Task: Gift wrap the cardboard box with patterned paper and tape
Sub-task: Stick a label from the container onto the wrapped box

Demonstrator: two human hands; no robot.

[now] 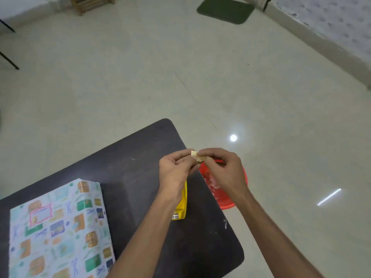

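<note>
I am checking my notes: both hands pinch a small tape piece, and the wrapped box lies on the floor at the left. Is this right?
Not quite. The head view shows the wrapped box lying on the dark table, not on the floor. As stated, the left hand and the right hand both pinch the small tape piece.

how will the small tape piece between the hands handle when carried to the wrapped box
The tape piece looks thin and small, so it is probably near weightless and floppy; it appears creased between the left hand and right hand. Both pinch it, so it may curl or stick to itself if one lets go. It likely clings rather than slips.
</note>
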